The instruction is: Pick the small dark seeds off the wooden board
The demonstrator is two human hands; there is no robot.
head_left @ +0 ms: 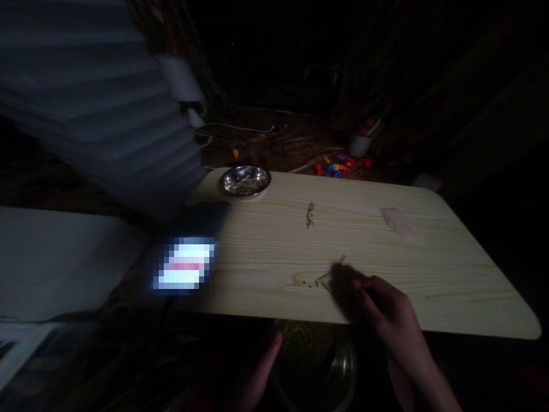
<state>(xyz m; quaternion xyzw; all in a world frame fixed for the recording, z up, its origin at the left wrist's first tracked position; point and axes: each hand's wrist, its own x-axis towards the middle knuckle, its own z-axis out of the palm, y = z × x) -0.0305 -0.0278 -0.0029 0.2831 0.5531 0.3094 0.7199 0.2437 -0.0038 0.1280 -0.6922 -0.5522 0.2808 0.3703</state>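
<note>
My right hand (392, 317) is over the near part of the wooden-topped table (364, 240), its thumb and fingers pinched around a thin pointed tool. The tool's fine tip (322, 277) reaches a few small dark seeds (311, 284); its grip end is lost in shadow. Just below the table's front edge, my left hand (263, 369) is at the left side of a metal bowl (349, 372) holding green grains (306, 343). One finger lies along the rim; the others are hidden in the dark.
A small metal bowl (246, 182) with some greenish bits stands at the far left corner. Dark seeds (310, 214) lie mid-table, and a pale powdery patch (402, 223) lies right. A bright pixelated screen (184, 263) is at left. Colourful toys (343, 165) lie beyond the table.
</note>
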